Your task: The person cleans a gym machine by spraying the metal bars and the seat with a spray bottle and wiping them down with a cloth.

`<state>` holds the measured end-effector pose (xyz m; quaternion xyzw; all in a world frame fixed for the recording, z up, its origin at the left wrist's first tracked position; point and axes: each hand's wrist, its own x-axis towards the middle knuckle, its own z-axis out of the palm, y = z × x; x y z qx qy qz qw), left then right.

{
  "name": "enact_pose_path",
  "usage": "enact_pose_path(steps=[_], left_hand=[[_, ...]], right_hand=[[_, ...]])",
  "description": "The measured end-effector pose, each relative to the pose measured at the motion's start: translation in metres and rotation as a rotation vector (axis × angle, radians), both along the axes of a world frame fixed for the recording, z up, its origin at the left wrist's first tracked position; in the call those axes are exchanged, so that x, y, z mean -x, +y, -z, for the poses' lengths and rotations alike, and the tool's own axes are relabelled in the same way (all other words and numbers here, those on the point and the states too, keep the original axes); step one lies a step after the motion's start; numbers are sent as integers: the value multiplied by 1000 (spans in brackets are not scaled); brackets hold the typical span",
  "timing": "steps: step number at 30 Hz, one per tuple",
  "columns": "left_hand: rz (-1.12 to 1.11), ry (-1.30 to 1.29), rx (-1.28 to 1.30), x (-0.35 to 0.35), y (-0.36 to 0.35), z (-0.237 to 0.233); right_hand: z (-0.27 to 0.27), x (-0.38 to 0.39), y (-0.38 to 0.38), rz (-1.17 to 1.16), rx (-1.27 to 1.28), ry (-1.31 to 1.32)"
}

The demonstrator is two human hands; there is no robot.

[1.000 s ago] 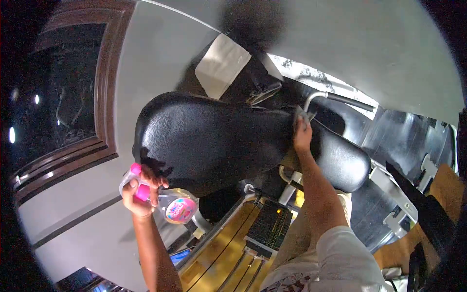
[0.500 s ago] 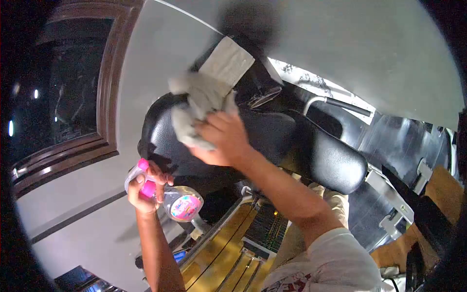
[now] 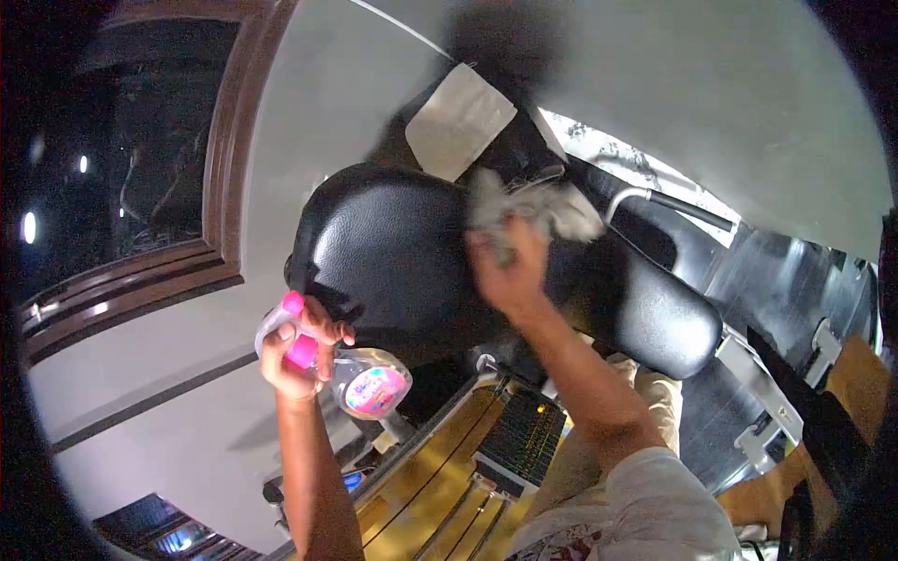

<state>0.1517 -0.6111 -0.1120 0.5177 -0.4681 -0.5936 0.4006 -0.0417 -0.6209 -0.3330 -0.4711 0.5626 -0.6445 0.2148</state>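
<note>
My left hand [image 3: 301, 353] is wrapped round the neck of a clear spray bottle [image 3: 374, 383] with a pink trigger head and a colourful label, held tilted at the near left of a black padded bench [image 3: 402, 252]. Farther right, my right hand [image 3: 513, 266] presses a crumpled whitish cloth [image 3: 547, 210] against the bench's black upholstery. That hand is blurred by motion, and the cloth hides part of the pad. Close behind the cloth lies a flat pale cloth or paper sheet [image 3: 460, 122] at the bench's far edge.
A weight stack [image 3: 524, 439] with metal guide rods stands below the bench. To the right are a second black pad [image 3: 659, 318] and a bar with a black grip [image 3: 692, 210]. A brown-framed window [image 3: 220, 159] is set in the left wall.
My right hand has swept the cloth to the right across the bench, uncovering the pad's left part. My left hand still holds the bottle in nearly the same place. The view has shifted slightly.
</note>
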Motion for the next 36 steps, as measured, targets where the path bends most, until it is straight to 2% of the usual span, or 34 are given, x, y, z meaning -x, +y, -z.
enact_pose_path(steps=[2, 4, 5, 7, 9, 10, 11, 12, 14, 15, 17, 18, 20, 21, 22, 23, 24, 26, 27, 28, 30, 32, 34, 36], left_hand=[[-85, 81, -9, 1, 1, -1], [-120, 151, -21, -2, 3, 1], [-75, 75, 17, -6, 3, 2], [-65, 124, 4, -5, 3, 3], [-44, 146, -2, -4, 2, 4], [-27, 138, -3, -3, 1, 3], [-25, 147, -5, 0, 0, 1], [-20, 153, -7, 1, 0, 1], [-15, 157, -3, 0, -2, 2], [-21, 151, -13, -3, -2, 2], [-19, 157, -24, -5, 0, 3], [-16, 148, -20, -3, 0, 4], [-14, 120, -11, -4, 1, 2], [-9, 112, -10, -5, 1, 1], [-5, 109, -9, -5, 1, 1], [-3, 110, -4, -5, 1, 2], [-23, 154, -11, -6, 0, 3], [-69, 234, -32, -7, 2, 3], [-70, 227, -35, -7, 2, 2], [-61, 222, -42, -6, 1, 2], [-46, 208, -61, -6, 1, 0], [-20, 179, -61, -7, 1, 0], [8, 147, -43, -6, 1, -1], [26, 163, -38, -9, 0, 1]], right_hand=[[-63, -25, -29, -108, 98, -99], [-123, -27, -42, -291, 252, 38], [-131, -32, -42, -308, 289, 116], [-124, -33, -37, -362, 298, 252], [-84, -23, -26, -407, 239, 258], [-47, -21, -14, -296, 257, 302], [-1, -12, -4, -242, 343, 202], [33, 3, 15, -303, 95, 345], [87, 25, 42, -145, 1, 65], [139, 19, 69, -101, -329, -303], [188, 31, 76, 162, -437, -484], [188, 40, 71, 273, -493, -570], [178, 32, 57, 416, -557, -574], [171, 24, 57, 349, -516, -581], [139, 19, 49, 281, -473, -583], [107, 7, 37, 215, -283, -619], [58, -5, 26, 210, -346, -499], [-14, -23, 2, 82, -197, -273], [-49, -23, -7, -69, -199, -281], [-76, -21, -15, -217, -195, -290], [-100, -21, -22, -249, 54, -31], [-75, -21, -10, -247, 42, 40], [-4, -14, 8, -222, 72, 71], [56, 2, 39, -133, -182, -21]])
